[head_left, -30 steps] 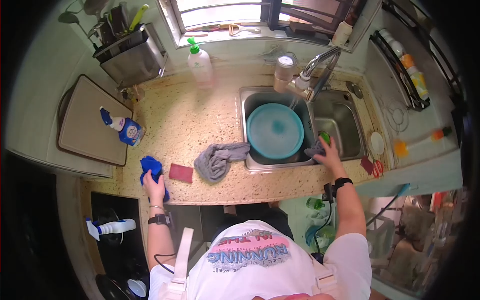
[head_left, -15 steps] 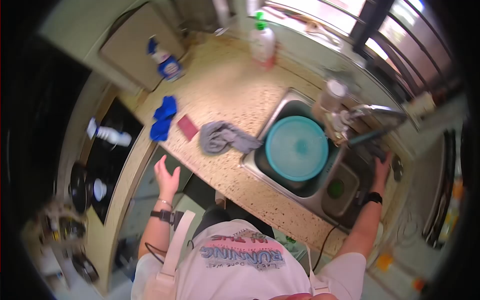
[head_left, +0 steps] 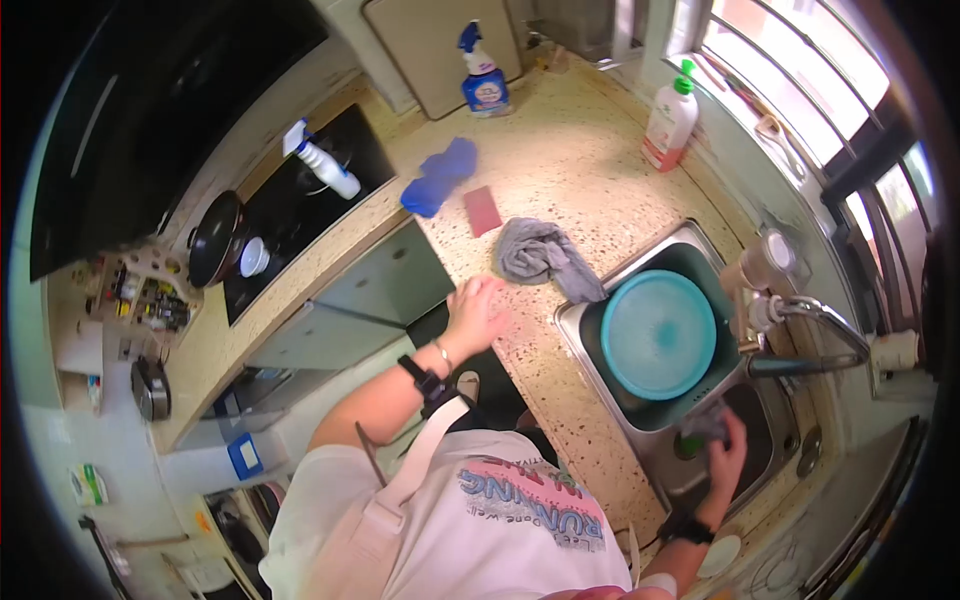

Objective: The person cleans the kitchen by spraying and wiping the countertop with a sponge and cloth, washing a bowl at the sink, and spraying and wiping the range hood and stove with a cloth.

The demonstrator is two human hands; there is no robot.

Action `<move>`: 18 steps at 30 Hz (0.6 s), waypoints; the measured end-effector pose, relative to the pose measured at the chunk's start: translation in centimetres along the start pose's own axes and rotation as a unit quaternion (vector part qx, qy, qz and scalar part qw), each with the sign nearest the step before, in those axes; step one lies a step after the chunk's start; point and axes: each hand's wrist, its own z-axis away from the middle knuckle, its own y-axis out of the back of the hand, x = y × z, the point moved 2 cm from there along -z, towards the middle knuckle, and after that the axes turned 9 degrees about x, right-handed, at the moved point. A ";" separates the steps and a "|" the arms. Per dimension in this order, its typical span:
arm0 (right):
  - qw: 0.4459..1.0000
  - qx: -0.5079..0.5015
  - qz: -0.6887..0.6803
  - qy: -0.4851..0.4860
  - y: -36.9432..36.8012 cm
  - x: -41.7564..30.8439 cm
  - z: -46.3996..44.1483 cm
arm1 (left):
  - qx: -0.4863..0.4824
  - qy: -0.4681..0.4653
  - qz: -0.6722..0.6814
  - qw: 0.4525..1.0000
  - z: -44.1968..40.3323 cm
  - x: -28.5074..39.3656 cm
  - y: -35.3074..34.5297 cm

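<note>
In the head view my left hand (head_left: 478,308) is over the front edge of the speckled counter, slightly blurred, with its fingers loosely apart and nothing seen in them. It is closest to the crumpled grey towel (head_left: 540,255), which lies with one end on the sink rim. My right hand (head_left: 728,452) reaches into the smaller basin (head_left: 680,470), its fingers closed on a bunched grey cloth (head_left: 708,424). Under that cloth a green drain piece (head_left: 686,447) partly shows. A round turquoise basin (head_left: 660,335) fills most of the larger sink bowl.
The faucet (head_left: 815,320) arches over the sink from the right. A maroon pad (head_left: 482,211), a blue cloth (head_left: 440,178), a blue spray bottle (head_left: 484,80) and a green-topped pump bottle (head_left: 671,118) are on the counter. A white spray bottle (head_left: 328,170) lies on the black cooktop.
The view has turned, so the counter appears further right. My right hand has moved with the grey cloth from the basin's far side toward the drain. My left hand has come over the counter edge.
</note>
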 end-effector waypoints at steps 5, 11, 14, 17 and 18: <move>0.978 -0.090 0.180 0.058 -8.5 -2.0 7.9 | 0.030 0.299 -0.086 0.950 -8.8 -7.8 -2.2; 0.955 -0.071 0.278 0.071 -9.8 -1.2 9.6 | 0.067 0.374 -0.101 0.920 -14.5 -9.7 -9.0; 0.936 -0.018 0.331 0.119 -10.0 -3.8 9.0 | 0.042 0.453 0.018 0.890 -14.8 -8.0 -6.3; 0.971 0.008 0.209 0.114 -11.5 -5.2 7.8 | 0.144 0.383 0.123 0.904 -14.2 -9.3 -7.4; 0.989 -0.007 0.138 0.062 -12.3 -7.5 6.7 | 0.169 0.354 0.161 0.906 -14.0 -7.9 -6.0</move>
